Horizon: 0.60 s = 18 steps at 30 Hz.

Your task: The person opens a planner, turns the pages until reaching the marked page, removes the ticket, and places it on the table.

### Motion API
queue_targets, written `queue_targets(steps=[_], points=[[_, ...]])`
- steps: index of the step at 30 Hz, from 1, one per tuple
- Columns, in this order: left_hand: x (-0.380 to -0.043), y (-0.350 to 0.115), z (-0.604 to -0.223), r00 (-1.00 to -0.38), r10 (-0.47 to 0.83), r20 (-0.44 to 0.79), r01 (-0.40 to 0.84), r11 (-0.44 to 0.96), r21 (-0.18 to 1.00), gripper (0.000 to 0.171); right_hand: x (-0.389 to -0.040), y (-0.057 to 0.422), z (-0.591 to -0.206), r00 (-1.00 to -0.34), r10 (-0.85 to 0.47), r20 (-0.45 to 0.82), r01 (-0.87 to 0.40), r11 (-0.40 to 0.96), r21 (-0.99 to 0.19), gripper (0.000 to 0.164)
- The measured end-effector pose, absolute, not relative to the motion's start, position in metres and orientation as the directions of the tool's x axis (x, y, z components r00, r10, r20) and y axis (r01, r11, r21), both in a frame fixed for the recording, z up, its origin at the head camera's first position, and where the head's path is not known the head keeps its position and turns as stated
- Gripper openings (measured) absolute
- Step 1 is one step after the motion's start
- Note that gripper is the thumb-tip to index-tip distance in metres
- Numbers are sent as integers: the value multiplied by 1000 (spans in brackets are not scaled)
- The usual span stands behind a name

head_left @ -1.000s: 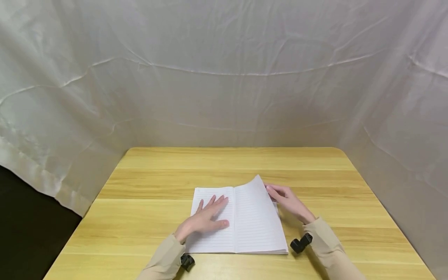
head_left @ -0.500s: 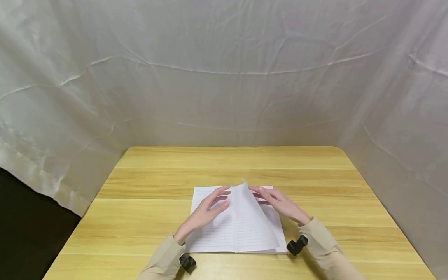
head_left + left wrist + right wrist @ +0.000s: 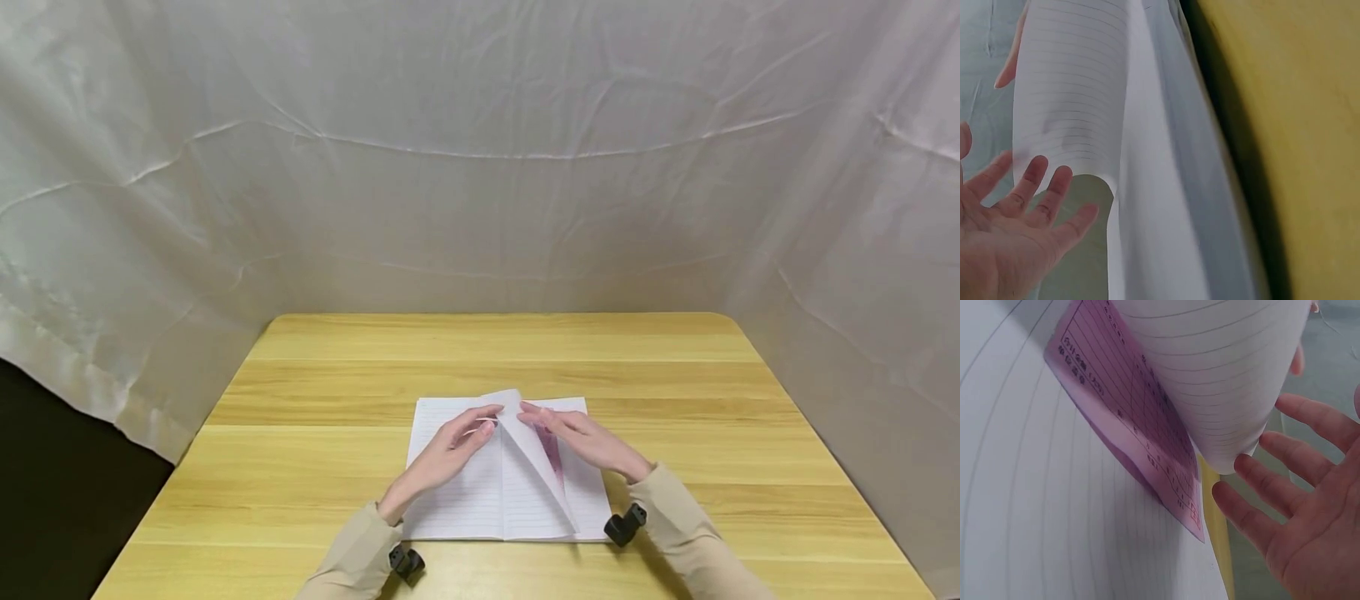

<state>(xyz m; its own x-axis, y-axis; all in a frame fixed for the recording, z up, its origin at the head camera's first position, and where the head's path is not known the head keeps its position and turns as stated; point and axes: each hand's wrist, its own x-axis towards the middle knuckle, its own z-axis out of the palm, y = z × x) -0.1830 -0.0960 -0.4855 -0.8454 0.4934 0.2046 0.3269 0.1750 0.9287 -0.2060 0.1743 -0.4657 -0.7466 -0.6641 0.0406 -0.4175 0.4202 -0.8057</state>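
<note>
A lined notebook (image 3: 453, 510) lies spread on the table, one of its pages (image 3: 531, 446) standing up curved from the right side. Beneath that page shows a pink printed slip (image 3: 1129, 406), a form with ruled rows, against the right-hand sheet. My right hand (image 3: 588, 437) has its fingers extended, fingertips against the raised page's outer side near its top. On the other side, my left hand (image 3: 446, 447) hovers over the left page with fingers loosely bent; its fingertips are close to the raised page, and contact is hard to tell. Neither hand grips anything.
The wooden table (image 3: 315, 400) extends behind and to both sides of the notebook. Pale fabric curtains (image 3: 495, 225) enclose it at the back and sides. A small black camera (image 3: 625, 525) sits on the right wrist, another (image 3: 407, 564) on the left.
The page has swung from the right toward the middle, uncovering the pink slip. My right hand moved left with it. My left hand lifted off the left page and moved toward the fold.
</note>
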Motion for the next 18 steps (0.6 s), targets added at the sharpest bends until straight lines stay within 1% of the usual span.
queue_targets(steps=[4,7,10,13,16,18], points=[[-183,-97,-488,-860,474,189,329,232,915,40,-208,174,-469,-734,-677,55,-441,413,-796,49],[-183,-97,-489,-875,450,181,324,265,908,38,-208,174,-472,-749,-660,62,-423,404,-811,48],[-184,-98,-491,-890,422,172,310,286,907,37,-209,177,-475,-779,-622,81,-403,398,-824,45],[-184,-100,-492,-905,387,176,308,310,900,35,-210,179,-480,-818,-565,109,-384,394,-835,37],[-185,-101,-495,-929,322,181,290,331,898,32,-212,182,-484,-855,-505,118,-359,411,-838,32],[-185,-101,-496,-945,271,184,275,350,895,29,-214,185,-486,-877,-470,106,-334,435,-836,32]])
